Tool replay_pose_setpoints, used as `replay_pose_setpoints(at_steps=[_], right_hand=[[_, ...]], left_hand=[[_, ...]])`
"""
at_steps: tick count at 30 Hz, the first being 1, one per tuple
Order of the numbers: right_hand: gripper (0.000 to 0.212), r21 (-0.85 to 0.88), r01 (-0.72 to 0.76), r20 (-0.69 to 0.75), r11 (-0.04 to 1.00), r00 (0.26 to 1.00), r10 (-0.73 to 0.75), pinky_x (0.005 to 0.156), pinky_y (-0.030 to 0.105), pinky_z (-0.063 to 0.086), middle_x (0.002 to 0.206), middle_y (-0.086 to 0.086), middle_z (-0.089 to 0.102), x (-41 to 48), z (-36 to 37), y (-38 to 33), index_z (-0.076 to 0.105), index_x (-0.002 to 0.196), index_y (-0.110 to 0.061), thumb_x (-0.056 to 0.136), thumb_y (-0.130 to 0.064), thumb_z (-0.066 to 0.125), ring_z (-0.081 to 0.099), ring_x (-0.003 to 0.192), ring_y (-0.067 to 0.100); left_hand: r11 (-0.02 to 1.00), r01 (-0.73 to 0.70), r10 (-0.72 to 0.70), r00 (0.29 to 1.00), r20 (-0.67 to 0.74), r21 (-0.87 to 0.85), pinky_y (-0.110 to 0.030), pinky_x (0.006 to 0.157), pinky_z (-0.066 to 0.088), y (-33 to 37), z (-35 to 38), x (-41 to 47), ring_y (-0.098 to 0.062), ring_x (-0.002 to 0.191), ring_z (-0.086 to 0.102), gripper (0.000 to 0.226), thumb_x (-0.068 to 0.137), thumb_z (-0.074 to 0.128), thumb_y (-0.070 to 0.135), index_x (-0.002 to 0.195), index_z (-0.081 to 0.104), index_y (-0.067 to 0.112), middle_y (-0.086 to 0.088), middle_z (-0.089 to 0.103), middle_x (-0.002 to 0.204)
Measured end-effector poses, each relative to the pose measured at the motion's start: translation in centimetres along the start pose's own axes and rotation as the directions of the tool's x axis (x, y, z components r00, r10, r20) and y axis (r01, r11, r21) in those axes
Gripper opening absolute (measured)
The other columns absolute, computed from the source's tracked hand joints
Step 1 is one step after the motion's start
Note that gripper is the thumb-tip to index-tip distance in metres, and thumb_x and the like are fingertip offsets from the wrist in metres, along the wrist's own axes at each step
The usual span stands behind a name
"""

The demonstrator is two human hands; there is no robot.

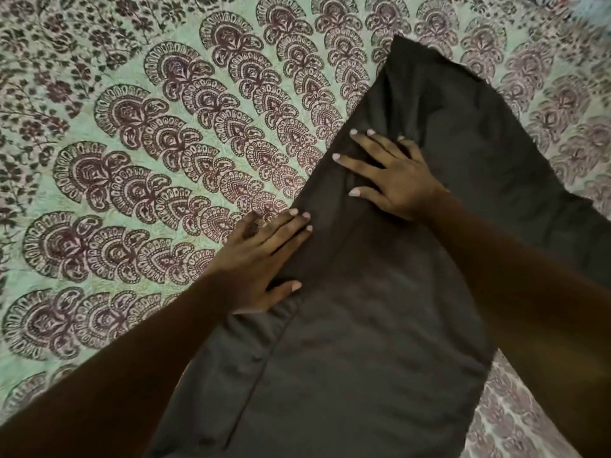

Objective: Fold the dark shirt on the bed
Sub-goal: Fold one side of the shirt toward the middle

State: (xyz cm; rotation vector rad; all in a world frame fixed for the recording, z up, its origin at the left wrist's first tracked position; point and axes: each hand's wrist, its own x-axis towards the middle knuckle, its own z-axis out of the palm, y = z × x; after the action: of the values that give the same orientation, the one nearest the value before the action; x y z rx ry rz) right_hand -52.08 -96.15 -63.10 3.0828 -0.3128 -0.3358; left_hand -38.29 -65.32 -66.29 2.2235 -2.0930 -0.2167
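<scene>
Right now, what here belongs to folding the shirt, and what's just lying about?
Job: dark shirt; left hand and right hand, both flat on it.
Lying about: patterned bedspread under it; blurred pale blue thing at the far right corner.

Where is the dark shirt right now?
In the head view the dark shirt lies on the patterned bedspread, right of centre, with the left hand on its left edge and the right hand on top.

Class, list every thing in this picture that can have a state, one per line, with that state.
dark shirt: laid out long and narrow, creased, fold unfinished.
left hand: open, fingers straight, pressing the shirt's left edge.
right hand: open, fingers spread, flat on the shirt.
patterned bedspread: spread flat under the shirt.
</scene>
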Motion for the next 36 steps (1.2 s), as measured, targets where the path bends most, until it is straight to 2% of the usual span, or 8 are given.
replay_pose_setpoints(at_steps=[9,14,17,20,23,29,33,36], right_hand=[[0.072,0.051,-0.116,0.086,0.992,0.990,0.112,0.113,0.059,0.024,0.174,-0.004,0.008,5.4,-2.0,5.5,0.012,0.161,-0.049,0.096,-0.079,0.013,0.013,0.159,0.025],[0.055,0.258,-0.256,-0.050,0.932,0.960,0.277,0.117,0.053,0.033,0.164,0.008,0.036,7.4,-4.6,5.8,0.049,0.151,-0.018,0.105,-0.049,0.046,0.038,0.149,0.028],[0.037,0.502,-0.387,-0.348,0.773,0.728,0.590,0.102,0.049,0.047,0.132,0.012,0.062,7.1,-5.6,5.4,0.067,0.123,-0.011,0.094,-0.031,0.056,0.062,0.119,0.032],[0.040,0.618,-0.625,-0.171,0.476,0.485,0.858,0.107,0.052,0.042,0.131,0.005,0.059,8.4,-6.4,6.1,0.064,0.122,-0.020,0.086,-0.038,0.071,0.056,0.126,0.026],[0.041,0.737,-0.640,0.123,0.219,0.445,0.887,0.111,0.053,0.041,0.129,0.001,0.065,10.2,-6.5,8.0,0.065,0.111,-0.024,0.079,-0.041,0.085,0.058,0.126,0.022],[0.028,0.854,-0.508,0.094,0.112,0.362,0.927,0.095,0.020,0.050,0.098,-0.001,0.063,12.3,-4.7,11.3,0.051,0.076,-0.026,0.090,-0.017,0.074,0.060,0.094,0.010],[0.035,0.917,-0.398,0.122,-0.008,0.262,0.957,0.055,0.006,0.042,0.088,-0.003,0.057,13.0,-4.1,12.2,0.044,0.077,-0.020,0.089,-0.007,0.074,0.059,0.075,0.003],[0.025,0.899,-0.436,0.163,-0.047,0.233,0.959,0.074,0.018,0.051,0.104,0.003,0.060,12.9,-4.2,12.3,0.051,0.087,-0.019,0.087,-0.012,0.076,0.058,0.092,0.014]], left_hand=[[0.998,-0.027,0.028,0.999,0.030,-0.050,-0.056,0.125,0.018,-0.1,-0.1,0.4,-0.018,0.161,0.012,0.091,0.092,0.046,0.065,0.165,0.021,0.017,0.000,0.010,0.175],[0.998,-0.022,0.025,0.999,0.048,-0.062,-0.058,0.122,0.022,-0.3,-0.1,0.5,-0.018,0.161,0.012,0.091,0.092,0.046,0.066,0.165,0.021,0.018,0.001,0.010,0.175],[0.997,-0.022,0.025,0.999,0.049,-0.069,-0.058,0.122,0.023,-0.3,0.0,0.5,-0.018,0.161,0.012,0.092,0.091,0.047,0.066,0.165,0.021,0.018,0.001,0.010,0.175],[0.997,-0.032,0.035,0.999,0.039,-0.071,-0.057,0.122,0.021,-0.4,0.4,0.5,-0.019,0.161,0.012,0.091,0.092,0.045,0.066,0.165,0.020,0.018,0.000,0.010,0.175],[0.997,-0.042,0.044,0.998,0.034,-0.068,-0.058,0.122,0.020,-0.6,0.7,0.4,-0.020,0.161,0.012,0.091,0.093,0.041,0.066,0.166,0.017,0.017,-0.001,0.009,0.175],[0.996,-0.042,0.046,0.998,0.052,-0.080,-0.061,0.120,0.023,-0.7,1.1,0.4,-0.021,0.161,0.011,0.091,0.093,0.042,0.066,0.166,0.016,0.017,-0.001,0.008,0.175],[0.995,-0.043,0.047,0.998,0.049,-0.087,-0.060,0.121,0.020,-0.7,1.1,0.5,-0.021,0.161,0.011,0.091,0.093,0.041,0.066,0.166,0.016,0.017,-0.001,0.008,0.175],[0.994,-0.045,0.050,0.998,0.042,-0.095,-0.059,0.122,0.019,-0.6,1.0,0.5,-0.020,0.161,0.011,0.091,0.093,0.042,0.066,0.166,0.017,0.017,0.000,0.008,0.175]])
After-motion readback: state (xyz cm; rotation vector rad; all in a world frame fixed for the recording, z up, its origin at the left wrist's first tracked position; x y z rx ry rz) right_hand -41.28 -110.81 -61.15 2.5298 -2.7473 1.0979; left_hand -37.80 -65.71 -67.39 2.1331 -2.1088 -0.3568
